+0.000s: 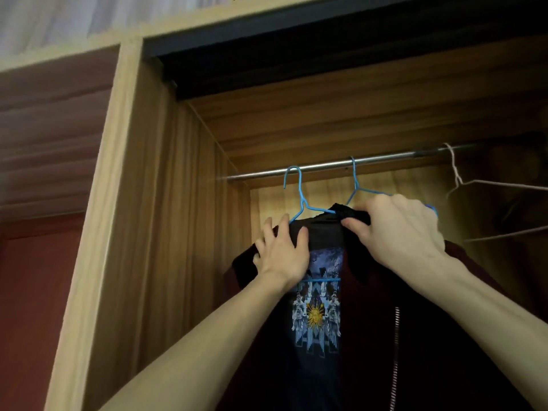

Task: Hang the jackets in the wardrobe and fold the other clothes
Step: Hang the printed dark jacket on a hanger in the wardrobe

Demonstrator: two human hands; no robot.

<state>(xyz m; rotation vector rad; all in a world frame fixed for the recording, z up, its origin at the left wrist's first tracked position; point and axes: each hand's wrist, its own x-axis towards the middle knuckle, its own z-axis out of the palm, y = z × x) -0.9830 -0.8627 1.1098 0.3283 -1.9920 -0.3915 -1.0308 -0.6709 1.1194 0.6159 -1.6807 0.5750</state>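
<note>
Dark maroon zip jacket (400, 336) hangs on the steel wardrobe rail (326, 166).
Two blue wire hangers (299, 191), one white wire hanger (456, 179); left hand (281, 250) lies spread on the shoulder, right hand (397, 229) fingers pinch the collar.

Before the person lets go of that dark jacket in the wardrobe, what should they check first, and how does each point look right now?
1. Left blue hanger hooked over the rail: ok.
2. Dark jacket seated on that hanger's shoulders: cannot tell; the hands cover them.
3. Right hand has its fingers pinching the collar: ok.
4. Left hand rests on the jacket's shoulder: ok.
5. Second blue hanger free of the jacket: cannot tell; the right hand hides its lower part.
6. Room on the rail before the white hanger: ok.
</note>
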